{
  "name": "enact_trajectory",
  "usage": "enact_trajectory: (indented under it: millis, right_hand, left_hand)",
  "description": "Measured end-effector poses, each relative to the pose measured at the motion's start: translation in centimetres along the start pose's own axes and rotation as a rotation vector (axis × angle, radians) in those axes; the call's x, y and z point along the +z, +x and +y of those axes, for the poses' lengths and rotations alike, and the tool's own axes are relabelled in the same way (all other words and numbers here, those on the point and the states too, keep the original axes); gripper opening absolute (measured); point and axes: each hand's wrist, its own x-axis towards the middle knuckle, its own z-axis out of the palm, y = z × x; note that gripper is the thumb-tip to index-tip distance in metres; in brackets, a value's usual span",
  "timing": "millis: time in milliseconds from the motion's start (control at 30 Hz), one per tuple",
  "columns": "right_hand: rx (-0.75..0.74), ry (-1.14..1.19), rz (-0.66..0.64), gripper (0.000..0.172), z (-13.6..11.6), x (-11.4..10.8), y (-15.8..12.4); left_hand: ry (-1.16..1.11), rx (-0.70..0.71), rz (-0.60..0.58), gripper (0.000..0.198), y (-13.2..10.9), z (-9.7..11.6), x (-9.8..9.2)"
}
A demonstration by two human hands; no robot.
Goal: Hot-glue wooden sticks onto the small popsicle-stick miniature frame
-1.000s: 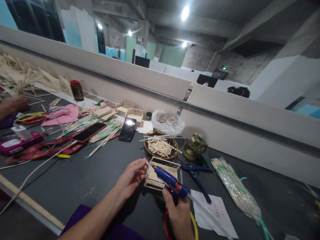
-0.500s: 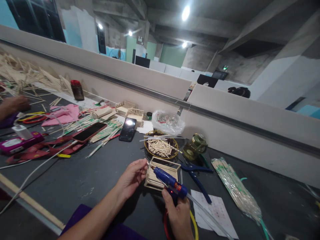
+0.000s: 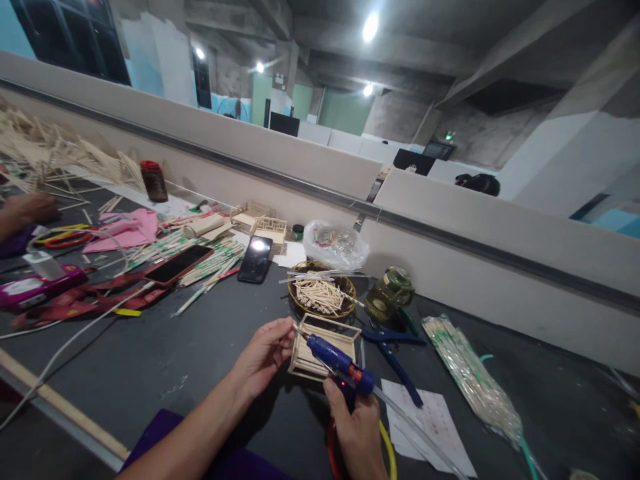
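Note:
A small box frame of bamboo sticks [image 3: 323,350] rests on the dark table [image 3: 165,360] in front of me. My left hand [image 3: 263,355] pinches its left end with the fingertips. A blue glue gun [image 3: 340,362] is gripped in my right hand [image 3: 356,427], and its nozzle points at the frame's near left corner, close to my left fingers.
Behind the frame: a round dish of short sticks [image 3: 321,295], a green jar [image 3: 389,293], blue pliers [image 3: 393,353], a plastic bag [image 3: 336,244]. A packet of sticks [image 3: 470,377] and a paper sheet [image 3: 433,423] lie right. Phones [image 3: 256,259], stick piles and another person's hand [image 3: 27,210] are left.

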Motion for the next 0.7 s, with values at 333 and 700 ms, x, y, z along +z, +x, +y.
enact_trajectory:
  millis: [333, 700]
  right_hand:
    - [-0.028, 0.018, 0.047, 0.046, -0.45, -0.09, -0.01]
    - [-0.004, 0.034, -0.007, 0.041, -0.29, 0.00, 0.06]
  left_hand:
    - [-0.017, 0.001, -0.009, 0.022, 0.17, -0.01, -0.19]
    - [-0.007, -0.010, -0.040, 0.022, -0.08, 0.02, -0.02]
